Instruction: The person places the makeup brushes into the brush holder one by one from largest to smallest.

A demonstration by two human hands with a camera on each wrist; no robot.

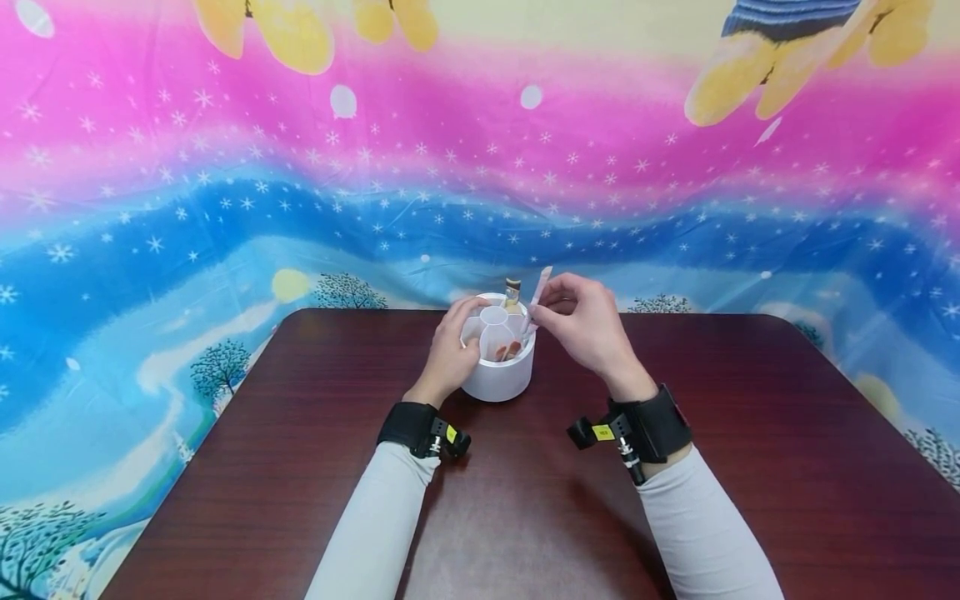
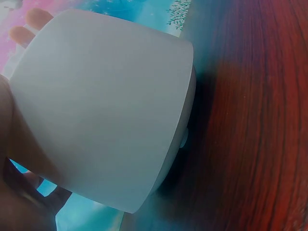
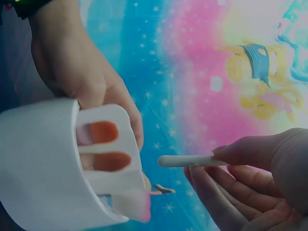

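Observation:
A white round organizer [image 1: 497,383] with several compartments stands on the table, slightly left of the right hand. The left hand [image 1: 448,354] grips its left side at the rim. In the right wrist view, two brushes with orange-brown bristles [image 3: 105,132] stick up in one compartment. A pale, pink-edged item [image 3: 132,204] is beside them. Toward the back, something with a dark-and-gold top [image 1: 512,292] rises above the rim. Between thumb and fingers, the right hand [image 1: 588,329] pinches a slim whitish stick [image 3: 185,160] with a rounded end, above the organizer's right side.
The dark red-brown wooden table [image 1: 337,500] extends on both sides of the organizer. Behind it hangs a colourful printed cloth [image 1: 465,183] that meets the far table edge. Black straps with small cameras [image 1: 648,425] are worn on both wrists.

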